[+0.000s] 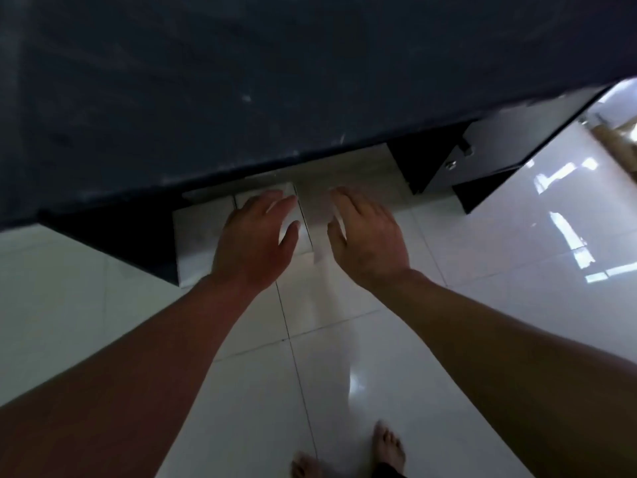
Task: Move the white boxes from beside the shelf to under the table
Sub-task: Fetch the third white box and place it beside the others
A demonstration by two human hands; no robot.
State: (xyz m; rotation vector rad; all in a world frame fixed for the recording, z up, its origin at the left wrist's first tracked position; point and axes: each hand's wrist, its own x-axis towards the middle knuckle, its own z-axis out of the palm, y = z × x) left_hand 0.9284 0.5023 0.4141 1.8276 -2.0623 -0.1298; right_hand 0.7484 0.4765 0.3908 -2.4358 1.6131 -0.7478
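Two white boxes lie on the floor, partly under the edge of the dark table. The left white box sticks out from under the edge. The right white box sits deeper in shadow beside it. My left hand is spread over the left box near the seam between the two, fingers apart. My right hand hovers at the near edge of the right box, fingers also apart. Neither hand grips anything that I can see. The frame is blurred by motion.
A black table support stands right of the boxes and a dark panel left of them. The floor is glossy white tile. My bare feet are at the bottom edge. A brown object lies at the far right.
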